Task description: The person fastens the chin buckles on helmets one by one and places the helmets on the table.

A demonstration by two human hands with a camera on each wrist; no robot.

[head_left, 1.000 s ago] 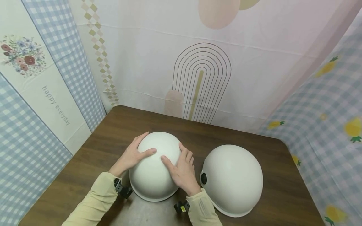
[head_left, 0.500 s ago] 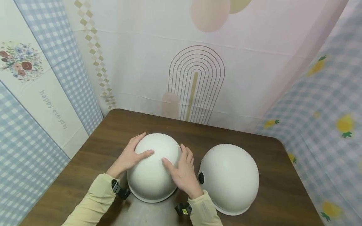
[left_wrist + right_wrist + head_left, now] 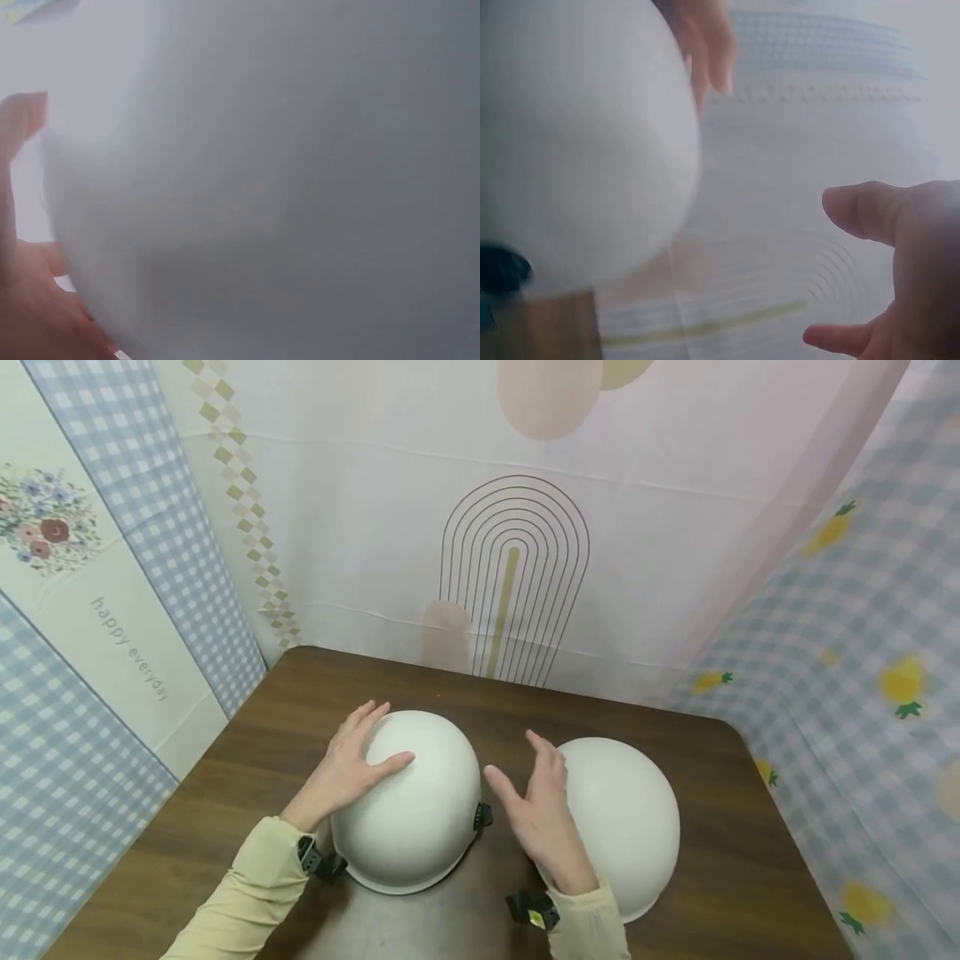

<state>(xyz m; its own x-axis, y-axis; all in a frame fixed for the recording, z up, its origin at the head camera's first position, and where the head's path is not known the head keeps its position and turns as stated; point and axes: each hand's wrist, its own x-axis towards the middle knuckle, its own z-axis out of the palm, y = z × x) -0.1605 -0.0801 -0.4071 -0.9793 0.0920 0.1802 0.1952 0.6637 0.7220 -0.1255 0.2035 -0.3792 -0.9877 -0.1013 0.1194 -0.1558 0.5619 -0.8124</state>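
Note:
A white, dome-shaped helmet (image 3: pixel 420 802) stands rim down on the wooden table, left of the middle. A black knob (image 3: pixel 482 815) shows on its right side. My left hand (image 3: pixel 348 771) rests on its left and top, fingers straight and thumb laid over the dome. In the left wrist view the white shell (image 3: pixel 262 172) fills most of the picture. My right hand (image 3: pixel 543 814) is apart from that helmet, thumb and fingers spread with nothing between them. It overlaps a second white helmet (image 3: pixel 626 827) on the right, hiding that one's left side.
The brown wooden table (image 3: pixel 712 777) has its far edge near a white patterned cloth (image 3: pixel 360 527). Blue checked cloths hang on the left (image 3: pixel 176 527) and right (image 3: pixel 810 635). Black cameras are strapped at both wrists, close to the helmets.
My right hand has let go of the left helmet and moved right, toward the second helmet. That uncovers the black knob. My left hand stays on the left helmet.

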